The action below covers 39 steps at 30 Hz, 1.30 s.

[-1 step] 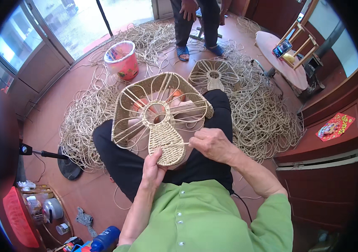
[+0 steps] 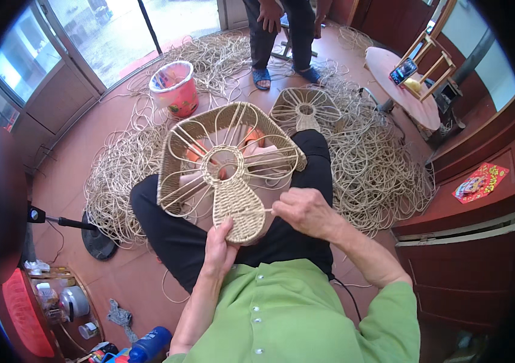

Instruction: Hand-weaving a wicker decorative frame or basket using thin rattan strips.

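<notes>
A tan woven basket (image 2: 251, 112) with rope spokes, a round braided ring and a paddle-shaped woven handle (image 2: 240, 212) rests between my legs, the handle pointing toward me. My left hand (image 2: 220, 242) is closed on the handle's near left edge, thumb on top and other fingers hidden beneath. To the right of the handle, my right hand (image 2: 306, 212) pinches a thin cord (image 2: 265, 210) that runs straight across the handle's face. Both of my bare feet show through the spokes, with orange straps across them.
Loose cord heaps (image 2: 378, 163) lie on both sides. A second woven basket (image 2: 324, 100) sits beyond my right knee. A pink bucket (image 2: 176, 97) stands ahead, and a person in blue sandals (image 2: 262, 77) stands at the back. A black round stand base (image 2: 99, 242) is at left.
The handle's near end sits slightly lower, closer to my body. Both hands keep their hold, and the cord stays stretched across the handle.
</notes>
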Motion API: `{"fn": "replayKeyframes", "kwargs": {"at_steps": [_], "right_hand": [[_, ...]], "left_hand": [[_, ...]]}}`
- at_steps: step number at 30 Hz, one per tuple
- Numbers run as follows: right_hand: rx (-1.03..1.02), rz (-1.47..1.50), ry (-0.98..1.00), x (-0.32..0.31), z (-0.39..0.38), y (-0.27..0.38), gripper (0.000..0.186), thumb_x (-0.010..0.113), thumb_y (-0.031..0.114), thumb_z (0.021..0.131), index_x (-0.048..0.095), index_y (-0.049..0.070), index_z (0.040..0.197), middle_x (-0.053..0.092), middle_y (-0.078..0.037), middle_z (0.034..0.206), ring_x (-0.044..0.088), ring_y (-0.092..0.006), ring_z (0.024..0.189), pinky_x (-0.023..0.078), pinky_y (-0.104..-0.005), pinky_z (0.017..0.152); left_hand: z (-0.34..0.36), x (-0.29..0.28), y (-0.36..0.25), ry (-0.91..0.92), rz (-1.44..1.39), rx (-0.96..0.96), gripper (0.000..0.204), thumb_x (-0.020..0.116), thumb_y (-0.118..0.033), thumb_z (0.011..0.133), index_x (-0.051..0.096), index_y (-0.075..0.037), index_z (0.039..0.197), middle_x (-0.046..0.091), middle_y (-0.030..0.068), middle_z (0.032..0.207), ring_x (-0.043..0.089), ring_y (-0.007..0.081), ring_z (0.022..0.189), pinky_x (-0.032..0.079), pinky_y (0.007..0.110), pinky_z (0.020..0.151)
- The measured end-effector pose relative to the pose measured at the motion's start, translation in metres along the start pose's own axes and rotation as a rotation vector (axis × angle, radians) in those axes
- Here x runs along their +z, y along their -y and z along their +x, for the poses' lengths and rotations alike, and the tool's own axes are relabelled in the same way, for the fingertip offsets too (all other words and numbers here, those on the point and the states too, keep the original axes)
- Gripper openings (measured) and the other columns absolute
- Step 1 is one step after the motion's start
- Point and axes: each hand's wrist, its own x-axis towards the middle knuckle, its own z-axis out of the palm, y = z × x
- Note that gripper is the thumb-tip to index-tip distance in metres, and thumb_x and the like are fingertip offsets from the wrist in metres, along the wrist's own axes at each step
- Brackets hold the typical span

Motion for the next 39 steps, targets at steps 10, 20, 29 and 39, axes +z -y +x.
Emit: {"fn": "replayKeyframes", "kwargs": {"at_steps": [10,20,29,39], "right_hand": [[0.034,-0.026,-0.044,0.008,-0.015,0.017,0.017,0.070,0.021,0.079,0.056,0.012,0.076,0.047,-0.001,0.065,0.053,-0.0169,0.060,0.040,-0.0325,0.057],[-0.028,-0.018,0.040,0.010,0.004,-0.019,0.017,0.072,0.015,0.075,0.064,0.011,0.089,0.050,0.000,0.070,0.051,-0.0187,0.063,0.041,-0.0332,0.061],[0.193,0.506,-0.001,-0.019,0.030,0.043,0.024,0.073,0.008,0.076,0.069,0.010,0.099,0.064,-0.003,0.089,0.062,-0.0210,0.082,0.046,-0.0340,0.071],[0.167,0.219,-0.052,0.009,0.046,0.039,0.017,0.076,0.011,0.074,0.068,0.010,0.089,0.065,0.000,0.083,0.063,-0.0199,0.074,0.047,-0.0337,0.068]], "left_hand": [[-0.028,-0.019,0.021,0.024,-0.038,0.075,0.041,0.056,-0.018,0.098,0.050,0.005,0.132,0.061,0.0131,0.128,0.060,0.0223,0.115,0.049,0.039,0.099],[-0.028,-0.003,0.014,-0.019,-0.084,0.047,0.056,0.062,-0.020,0.093,0.042,0.003,0.139,0.056,0.0148,0.133,0.055,0.0262,0.122,0.043,0.042,0.106],[-0.029,0.020,0.009,0.191,-0.220,-0.033,0.109,0.076,-0.066,0.069,0.031,-0.003,0.147,0.046,0.0153,0.142,0.051,0.0288,0.127,0.047,0.049,0.102],[-0.012,0.001,0.021,0.109,-0.511,-0.078,0.064,0.039,-0.051,0.099,0.038,-0.007,0.146,0.046,0.0124,0.145,0.050,0.0290,0.129,0.040,0.048,0.109]]}}
